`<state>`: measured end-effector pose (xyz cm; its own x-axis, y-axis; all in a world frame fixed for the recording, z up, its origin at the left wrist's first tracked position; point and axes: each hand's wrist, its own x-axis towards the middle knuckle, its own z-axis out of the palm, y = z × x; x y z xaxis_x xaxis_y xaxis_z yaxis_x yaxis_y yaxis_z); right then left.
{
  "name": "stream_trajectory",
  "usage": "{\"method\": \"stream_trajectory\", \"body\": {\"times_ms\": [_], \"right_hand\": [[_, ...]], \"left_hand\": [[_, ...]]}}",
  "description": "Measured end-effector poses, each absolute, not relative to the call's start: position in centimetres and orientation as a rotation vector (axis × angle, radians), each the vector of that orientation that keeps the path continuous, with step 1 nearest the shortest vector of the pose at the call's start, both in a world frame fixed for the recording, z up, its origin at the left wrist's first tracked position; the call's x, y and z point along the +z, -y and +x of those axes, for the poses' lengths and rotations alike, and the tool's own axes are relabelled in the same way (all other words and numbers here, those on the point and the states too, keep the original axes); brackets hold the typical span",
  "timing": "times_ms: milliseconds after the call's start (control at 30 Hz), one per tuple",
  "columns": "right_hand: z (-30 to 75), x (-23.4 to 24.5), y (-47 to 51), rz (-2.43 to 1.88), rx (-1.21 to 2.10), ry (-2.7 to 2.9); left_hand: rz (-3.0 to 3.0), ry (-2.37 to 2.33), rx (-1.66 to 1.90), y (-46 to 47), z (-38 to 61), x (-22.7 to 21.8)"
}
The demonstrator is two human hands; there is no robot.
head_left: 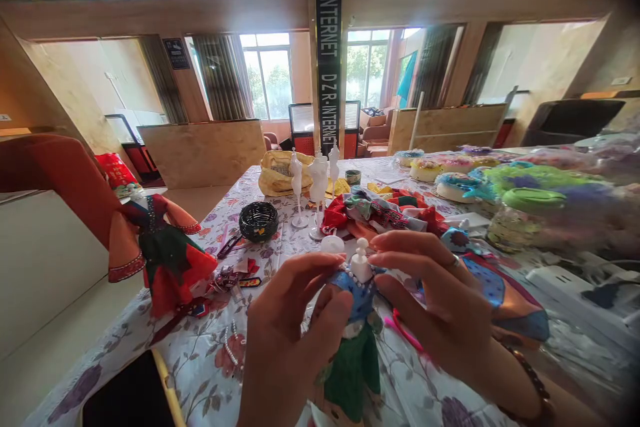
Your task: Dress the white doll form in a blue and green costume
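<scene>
I hold a small white mannequin [361,265] dressed in a blue top and green skirt [354,363] between both hands, close to me over the table. My left hand [287,340] grips its left side, thumb and fingers curled round the torso. My right hand [440,303] pinches at the neck and shoulder, where a string of white beads lies. A ring shows on one right finger. Pink thread or ribbon [403,333] hangs under the right palm.
A finished doll in a red and green dress [163,250] stands at the left. Three bare white mannequins [316,187], a black woven bowl [259,220], a pile of coloured fabrics [385,210], a yellow bag [277,173] and lidded containers [530,203] lie on the floral tablecloth [200,347].
</scene>
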<state>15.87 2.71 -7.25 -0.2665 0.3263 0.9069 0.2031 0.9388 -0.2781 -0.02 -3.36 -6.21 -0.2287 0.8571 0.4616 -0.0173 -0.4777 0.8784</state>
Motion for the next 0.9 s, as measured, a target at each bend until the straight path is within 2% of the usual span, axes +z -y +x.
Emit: {"method": "stream_trajectory", "body": {"times_ms": [300,900], "right_hand": [[16.5,-7.7,-2.8,-0.279,-0.039,1.948],[16.9,-7.2,-2.2,-0.226,-0.2,1.978]], "left_hand": [[1.793,-1.246,1.838,3.6,0.0,-6.0],[1.826,-1.389,1.904,3.5,0.5,-6.2]]}}
